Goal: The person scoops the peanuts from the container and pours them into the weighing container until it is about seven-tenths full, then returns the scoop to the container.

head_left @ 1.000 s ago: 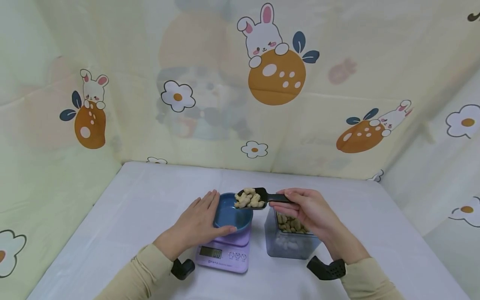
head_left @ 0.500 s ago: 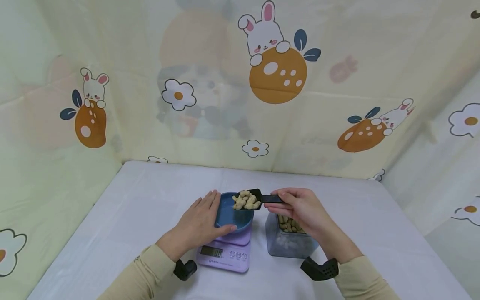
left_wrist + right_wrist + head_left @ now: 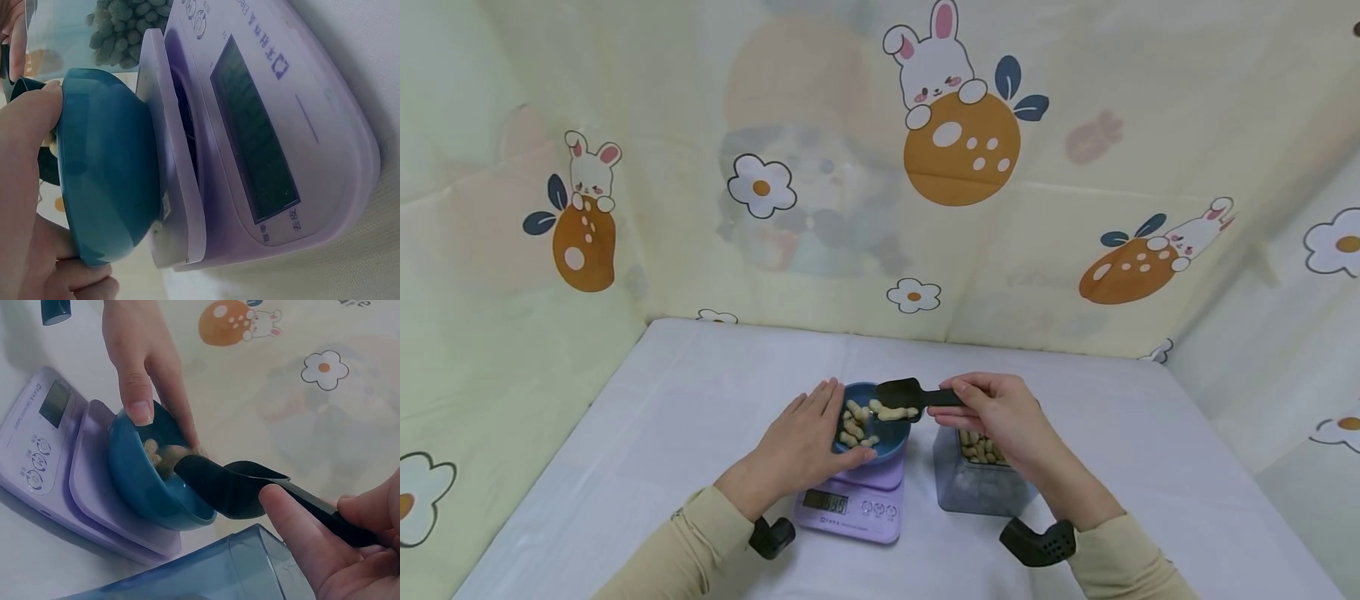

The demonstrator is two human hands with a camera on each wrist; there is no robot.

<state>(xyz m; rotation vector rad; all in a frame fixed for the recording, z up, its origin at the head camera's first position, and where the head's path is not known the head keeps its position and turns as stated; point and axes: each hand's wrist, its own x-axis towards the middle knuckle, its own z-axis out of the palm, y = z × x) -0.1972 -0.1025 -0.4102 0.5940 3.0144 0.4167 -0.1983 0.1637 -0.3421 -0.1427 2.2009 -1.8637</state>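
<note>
My right hand (image 3: 1000, 412) grips the handle of a black scoop (image 3: 898, 392), tipped over the blue bowl (image 3: 891, 450). Peanuts (image 3: 853, 425) lie in the bowl, and others show at the scoop's lower edge. My left hand (image 3: 797, 433) lies along the bowl's left side, fingers straight and thumb on the near rim, as the right wrist view also shows. The bowl stands on the platform of a lilac kitchen scale (image 3: 850, 517); its lit display (image 3: 250, 131) is too blurred to read.
Right of the scale stands a translucent grey-blue box (image 3: 977, 492), partly under my right forearm, with more peanuts (image 3: 977, 447) inside. A white cloth (image 3: 715, 367) covers the table, and a printed curtain (image 3: 842, 242) hangs behind and at both sides.
The scoop has shifted left over the bowl and tipped, and peanuts have dropped from it into the bowl. Digits on the scale's display have changed. My left hand stays at the bowl.
</note>
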